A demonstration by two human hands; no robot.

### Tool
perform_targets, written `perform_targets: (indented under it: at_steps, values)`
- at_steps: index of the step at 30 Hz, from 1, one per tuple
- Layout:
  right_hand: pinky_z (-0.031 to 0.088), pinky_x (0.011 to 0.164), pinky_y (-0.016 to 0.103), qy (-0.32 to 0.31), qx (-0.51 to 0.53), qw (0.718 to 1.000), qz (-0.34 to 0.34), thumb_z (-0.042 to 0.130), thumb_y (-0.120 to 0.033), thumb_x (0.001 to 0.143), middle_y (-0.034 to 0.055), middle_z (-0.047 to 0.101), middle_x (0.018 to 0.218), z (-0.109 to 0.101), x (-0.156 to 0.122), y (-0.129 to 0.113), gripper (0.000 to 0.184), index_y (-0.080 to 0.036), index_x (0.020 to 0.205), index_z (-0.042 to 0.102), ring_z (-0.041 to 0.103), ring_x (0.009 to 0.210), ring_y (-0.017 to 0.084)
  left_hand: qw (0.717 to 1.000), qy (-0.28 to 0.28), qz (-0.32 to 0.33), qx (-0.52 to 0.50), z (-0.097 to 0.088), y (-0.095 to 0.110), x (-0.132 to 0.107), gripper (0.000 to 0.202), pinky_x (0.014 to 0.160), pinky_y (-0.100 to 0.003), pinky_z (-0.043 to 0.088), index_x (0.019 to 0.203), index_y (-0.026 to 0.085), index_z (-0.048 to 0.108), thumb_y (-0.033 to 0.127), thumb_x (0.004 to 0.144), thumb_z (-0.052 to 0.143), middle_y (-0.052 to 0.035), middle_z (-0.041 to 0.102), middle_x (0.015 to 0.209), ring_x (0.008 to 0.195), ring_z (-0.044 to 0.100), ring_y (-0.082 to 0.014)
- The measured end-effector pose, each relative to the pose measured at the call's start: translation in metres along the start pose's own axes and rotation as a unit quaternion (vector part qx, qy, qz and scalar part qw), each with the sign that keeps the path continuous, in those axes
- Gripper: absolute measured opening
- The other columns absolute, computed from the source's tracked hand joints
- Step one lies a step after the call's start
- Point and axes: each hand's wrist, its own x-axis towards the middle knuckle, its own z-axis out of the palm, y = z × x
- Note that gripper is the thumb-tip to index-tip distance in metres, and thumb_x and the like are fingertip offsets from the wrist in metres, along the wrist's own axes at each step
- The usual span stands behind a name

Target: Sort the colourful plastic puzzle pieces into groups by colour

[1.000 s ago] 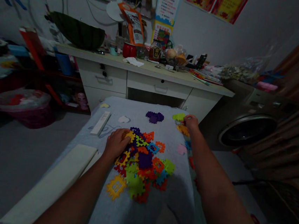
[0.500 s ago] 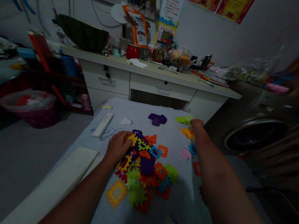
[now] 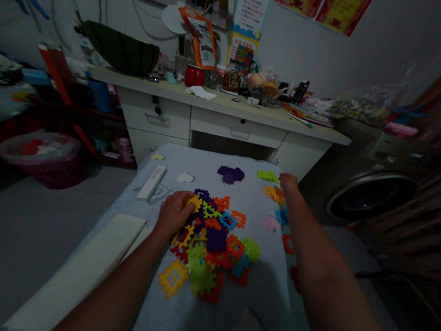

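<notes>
My left hand [image 3: 174, 210] is closed at the left edge of a heap of plastic building pieces [image 3: 216, 239] with toothed edges. Its fingertips pinch a yellow toothed piece [image 3: 195, 202]. My right arm reaches to the far right of the cloth-covered table [image 3: 205, 159]. There my right hand [image 3: 288, 182] is beside a small pile of green pieces [image 3: 267, 176]; its fingers are mostly hidden. Yellow-orange pieces [image 3: 274, 193] and blue pieces [image 3: 282, 216] lie nearer along that edge. A purple group [image 3: 230, 175] sits at the far middle.
A white box [image 3: 151, 183] lies on the table's left side, with a long white board [image 3: 81, 272] nearer. Behind the table stands a cluttered white desk [image 3: 225, 119]. To the right is a washing machine [image 3: 375, 175], and a pink basket [image 3: 43, 161] stands on the floor at left.
My right hand has drawn slightly back from the green pieces, leaving a small gap. My left hand stays at the yellow piece. The whole view has shifted slightly.
</notes>
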Motion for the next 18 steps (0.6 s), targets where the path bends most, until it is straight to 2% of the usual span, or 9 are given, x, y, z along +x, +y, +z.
perform_targets:
  at_steps: [2,4,6,8,10,12,15,18]
  values:
    - [0.050,0.065,0.026,0.013,0.006,1.000,0.009,0.059,-0.010,0.075,0.0059,0.068,0.078,0.001,-0.014,-0.004,0.015,-0.014,0.087,0.068,0.064,0.074,0.016,1.000,-0.001,0.000,0.001,0.000,0.001,0.000,0.037,0.092,-0.042,0.045,0.112,0.022,0.063,0.036,0.082,0.047,-0.0073,0.065,0.115,0.106,0.058,-0.0272]
    - [0.050,0.067,0.025,-0.002,0.024,1.000,0.003,0.058,-0.013,0.074,0.0045,0.069,0.082,0.004,-0.033,-0.010,0.017,-0.015,0.088,0.068,0.064,0.075,0.015,1.000,0.000,-0.001,0.002,-0.001,0.002,0.000,0.037,0.093,-0.042,0.045,0.112,0.022,0.063,0.035,0.082,0.047,-0.0077,0.065,0.115,0.107,0.058,-0.0272]
    - [0.051,0.070,0.026,-0.059,0.050,0.997,-0.026,0.059,-0.017,0.073,0.0033,0.070,0.084,0.008,-0.057,-0.014,0.018,-0.016,0.088,0.068,0.064,0.076,0.014,1.000,0.003,0.003,0.006,0.000,0.003,-0.001,0.036,0.095,-0.043,0.044,0.112,0.022,0.063,0.034,0.082,0.047,-0.0079,0.065,0.116,0.109,0.057,-0.0273]
    - [0.051,0.076,0.028,-0.150,0.059,0.984,-0.077,0.059,-0.019,0.073,0.0030,0.070,0.087,0.014,-0.085,-0.018,0.020,-0.016,0.090,0.069,0.064,0.079,0.015,1.000,0.010,0.018,0.013,0.000,0.004,-0.002,0.036,0.098,-0.043,0.043,0.112,0.021,0.063,0.032,0.083,0.047,-0.0087,0.064,0.118,0.111,0.056,-0.0273]
    - [0.051,0.081,0.031,-0.232,0.022,0.965,-0.122,0.061,-0.022,0.074,0.0039,0.071,0.090,0.021,-0.112,-0.020,0.021,-0.016,0.093,0.069,0.064,0.083,0.017,0.999,0.018,0.043,0.021,-0.001,0.006,-0.003,0.035,0.099,-0.043,0.043,0.112,0.019,0.062,0.030,0.083,0.047,-0.0095,0.063,0.119,0.112,0.056,-0.0272]
    - [0.049,0.088,0.034,-0.282,-0.045,0.944,-0.164,0.062,-0.022,0.077,0.0062,0.071,0.099,0.030,-0.136,-0.022,0.025,-0.016,0.100,0.070,0.064,0.092,0.019,0.997,0.018,0.073,0.030,-0.002,0.008,-0.004,0.034,0.100,-0.043,0.043,0.112,0.018,0.062,0.028,0.083,0.047,-0.0099,0.063,0.117,0.111,0.056,-0.0272]
    - [0.042,0.102,0.037,-0.317,-0.131,0.911,-0.230,0.059,-0.017,0.080,0.0099,0.066,0.123,0.046,-0.158,-0.024,0.038,-0.017,0.117,0.065,0.058,0.113,0.023,0.993,0.011,0.113,0.036,-0.003,0.010,-0.006,0.033,0.100,-0.042,0.043,0.112,0.018,0.061,0.026,0.083,0.047,-0.0098,0.064,0.116,0.110,0.056,-0.0271]
    - [0.036,0.107,0.036,-0.336,-0.195,0.880,-0.275,0.056,-0.011,0.081,0.0112,0.059,0.135,0.062,-0.166,-0.024,0.048,-0.017,0.129,0.059,0.053,0.122,0.023,0.989,0.008,0.143,0.033,-0.003,0.011,-0.008,0.032,0.098,-0.041,0.045,0.112,0.018,0.062,0.025,0.085,0.046,-0.0096,0.064,0.116,0.109,0.057,-0.0259]
